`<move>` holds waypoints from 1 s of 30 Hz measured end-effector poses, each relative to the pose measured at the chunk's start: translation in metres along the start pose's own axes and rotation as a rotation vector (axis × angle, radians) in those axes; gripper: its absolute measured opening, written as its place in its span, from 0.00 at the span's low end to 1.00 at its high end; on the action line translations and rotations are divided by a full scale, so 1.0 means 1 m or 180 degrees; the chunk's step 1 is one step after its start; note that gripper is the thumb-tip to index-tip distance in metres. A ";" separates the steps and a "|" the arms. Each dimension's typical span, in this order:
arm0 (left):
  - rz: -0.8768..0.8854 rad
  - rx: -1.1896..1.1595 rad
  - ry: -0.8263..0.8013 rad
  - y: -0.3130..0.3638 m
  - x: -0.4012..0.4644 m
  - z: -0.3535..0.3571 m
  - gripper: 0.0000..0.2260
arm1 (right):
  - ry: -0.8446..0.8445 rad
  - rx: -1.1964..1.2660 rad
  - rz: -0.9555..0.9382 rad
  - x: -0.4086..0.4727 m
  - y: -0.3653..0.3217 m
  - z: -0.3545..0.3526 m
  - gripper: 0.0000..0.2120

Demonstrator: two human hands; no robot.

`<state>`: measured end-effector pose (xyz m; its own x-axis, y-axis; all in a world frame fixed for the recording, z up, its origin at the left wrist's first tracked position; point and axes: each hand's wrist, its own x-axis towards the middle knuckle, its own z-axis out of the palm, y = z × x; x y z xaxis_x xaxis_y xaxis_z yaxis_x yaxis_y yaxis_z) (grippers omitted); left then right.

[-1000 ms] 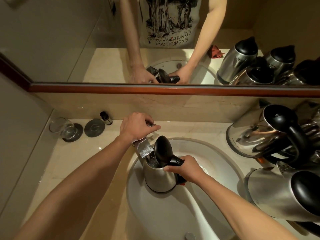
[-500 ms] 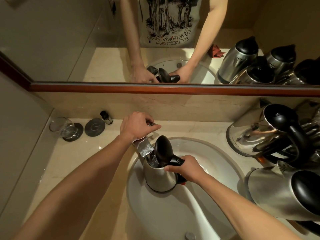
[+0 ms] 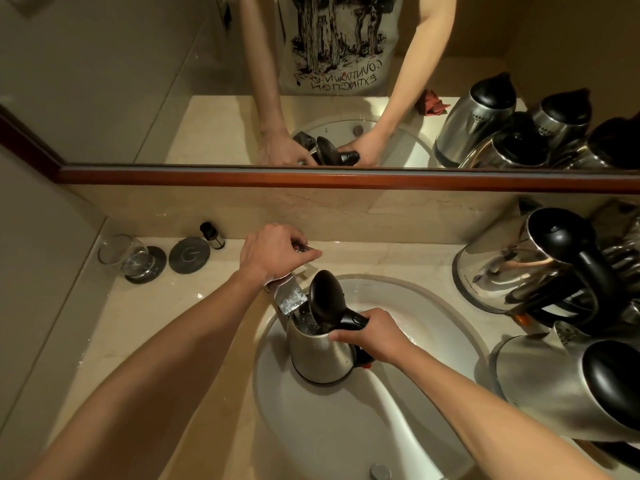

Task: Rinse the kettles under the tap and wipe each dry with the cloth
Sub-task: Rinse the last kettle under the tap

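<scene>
A steel kettle [image 3: 320, 355] stands in the white sink [image 3: 433, 306] with its black lid [image 3: 323, 297] tipped open. Its mouth sits right under the flat chrome tap spout [image 3: 289, 297], and water shows inside. My right hand [image 3: 372, 336] grips the kettle's black handle. My left hand [image 3: 277, 251] is curled over the tap handle at the back of the basin. The red cloth [image 3: 433, 103] appears only in the mirror, lying on the counter's near right side.
Several more steel kettles crowd the counter on the right, one upright [image 3: 526, 261], one on its side [image 3: 571, 386]. At the back left stand a glass [image 3: 121, 254] on a coaster, a dark round disc [image 3: 189, 255] and a small bottle [image 3: 212, 233]. A mirror spans the wall.
</scene>
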<state>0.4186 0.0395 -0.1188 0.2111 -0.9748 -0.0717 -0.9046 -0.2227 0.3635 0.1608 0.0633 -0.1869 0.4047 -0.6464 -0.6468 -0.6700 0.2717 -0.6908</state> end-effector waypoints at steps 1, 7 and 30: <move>-0.0003 0.0003 -0.0001 0.000 0.000 -0.001 0.24 | -0.0008 -0.0017 -0.0007 0.000 0.000 0.000 0.36; -0.0002 0.0007 -0.0016 0.002 -0.001 -0.002 0.22 | -0.0010 -0.0007 -0.0087 0.001 0.002 0.000 0.28; -0.0011 0.0090 -0.0025 0.003 -0.002 -0.003 0.22 | 0.0029 0.0025 -0.0088 0.000 0.002 -0.001 0.36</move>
<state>0.4167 0.0406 -0.1144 0.2115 -0.9741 -0.0803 -0.9140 -0.2262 0.3367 0.1589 0.0634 -0.1885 0.4173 -0.6602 -0.6245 -0.6537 0.2593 -0.7109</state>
